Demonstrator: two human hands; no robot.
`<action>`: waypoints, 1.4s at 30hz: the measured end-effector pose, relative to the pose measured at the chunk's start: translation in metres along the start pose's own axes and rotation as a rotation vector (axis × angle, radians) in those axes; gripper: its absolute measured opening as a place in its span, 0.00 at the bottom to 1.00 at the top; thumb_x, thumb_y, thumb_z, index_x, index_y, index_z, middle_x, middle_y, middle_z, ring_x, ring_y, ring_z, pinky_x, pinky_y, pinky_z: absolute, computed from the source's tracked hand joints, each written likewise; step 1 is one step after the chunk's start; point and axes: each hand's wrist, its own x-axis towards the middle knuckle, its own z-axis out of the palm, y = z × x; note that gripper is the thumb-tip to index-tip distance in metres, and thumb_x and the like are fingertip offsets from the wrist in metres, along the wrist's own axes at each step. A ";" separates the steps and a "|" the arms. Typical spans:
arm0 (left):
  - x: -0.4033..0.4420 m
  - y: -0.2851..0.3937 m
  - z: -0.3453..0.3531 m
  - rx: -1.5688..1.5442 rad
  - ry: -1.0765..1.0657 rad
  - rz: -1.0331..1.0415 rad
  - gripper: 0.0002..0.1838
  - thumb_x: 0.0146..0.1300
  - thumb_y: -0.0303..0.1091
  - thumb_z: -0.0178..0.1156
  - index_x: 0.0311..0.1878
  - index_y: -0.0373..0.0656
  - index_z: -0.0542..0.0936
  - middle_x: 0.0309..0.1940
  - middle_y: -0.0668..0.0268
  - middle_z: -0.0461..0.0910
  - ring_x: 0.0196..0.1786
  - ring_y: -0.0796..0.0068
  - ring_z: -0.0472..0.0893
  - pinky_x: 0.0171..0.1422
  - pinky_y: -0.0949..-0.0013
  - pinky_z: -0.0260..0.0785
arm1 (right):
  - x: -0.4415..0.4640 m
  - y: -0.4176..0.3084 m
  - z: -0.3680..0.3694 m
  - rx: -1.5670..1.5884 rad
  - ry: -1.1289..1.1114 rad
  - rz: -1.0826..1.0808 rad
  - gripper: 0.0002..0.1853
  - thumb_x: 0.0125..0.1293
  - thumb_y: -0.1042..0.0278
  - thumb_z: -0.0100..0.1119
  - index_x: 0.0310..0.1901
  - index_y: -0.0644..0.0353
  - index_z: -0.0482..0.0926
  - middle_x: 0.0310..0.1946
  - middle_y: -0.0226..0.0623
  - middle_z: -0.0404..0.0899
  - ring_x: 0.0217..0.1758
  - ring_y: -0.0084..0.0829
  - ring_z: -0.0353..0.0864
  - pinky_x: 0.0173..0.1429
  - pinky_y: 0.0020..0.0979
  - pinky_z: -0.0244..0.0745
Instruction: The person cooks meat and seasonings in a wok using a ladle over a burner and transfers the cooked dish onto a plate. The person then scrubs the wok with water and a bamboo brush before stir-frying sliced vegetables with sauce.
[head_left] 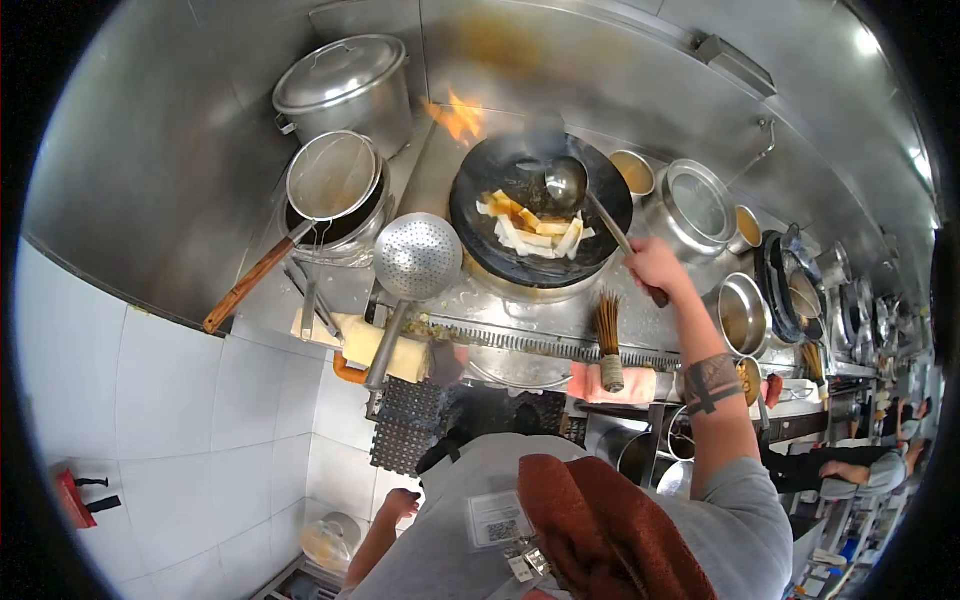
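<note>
My right hand (657, 270) is closed around the handle of a metal ladle (567, 182), whose bowl is inside a black wok (490, 170). White and yellowish-brown food pieces (540, 232) lie in the lower part of the wok. Flames (458, 115) rise at the wok's upper left. Low beside my body, away from the stove, is my left hand (402, 505); its fingers look curled, but they are too small to tell what they hold, if anything.
A perforated skimmer (418, 256) and a wood-handled strainer (332, 176) rest left of the wok, below a lidded pot (340, 75). A bamboo brush (610, 345) is at the front edge. Metal pots (742, 315) stand right. Another person (880, 470) is far right.
</note>
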 end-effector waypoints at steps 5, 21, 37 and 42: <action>-0.003 0.031 0.031 -0.075 0.056 0.090 0.15 0.73 0.40 0.55 0.36 0.39 0.82 0.26 0.64 0.84 0.24 0.73 0.82 0.27 0.68 0.74 | 0.032 0.029 0.033 -0.273 0.268 -0.385 0.18 0.58 0.70 0.58 0.51 0.65 0.80 0.39 0.63 0.81 0.45 0.60 0.83 0.53 0.52 0.77; -0.049 0.159 0.030 0.224 0.639 0.382 0.11 0.65 0.35 0.57 0.36 0.38 0.83 0.34 0.43 0.83 0.42 0.38 0.83 0.46 0.44 0.76 | -0.072 0.094 -0.022 -0.652 0.144 -0.488 0.33 0.58 0.71 0.63 0.69 0.54 0.73 0.36 0.58 0.83 0.42 0.57 0.84 0.52 0.51 0.78; -0.073 0.244 -0.025 0.201 0.526 0.769 0.14 0.66 0.38 0.61 0.46 0.38 0.83 0.41 0.47 0.83 0.46 0.44 0.83 0.51 0.49 0.76 | 0.024 0.024 0.033 -0.758 0.407 -0.488 0.33 0.58 0.73 0.60 0.69 0.50 0.74 0.39 0.57 0.83 0.43 0.58 0.83 0.52 0.53 0.77; -0.058 0.228 -0.054 0.260 0.397 0.670 0.16 0.67 0.39 0.61 0.50 0.38 0.83 0.42 0.49 0.84 0.47 0.47 0.84 0.52 0.53 0.76 | -0.029 0.076 0.038 -0.553 0.581 -0.355 0.25 0.59 0.71 0.60 0.59 0.64 0.75 0.40 0.62 0.81 0.47 0.62 0.81 0.50 0.55 0.75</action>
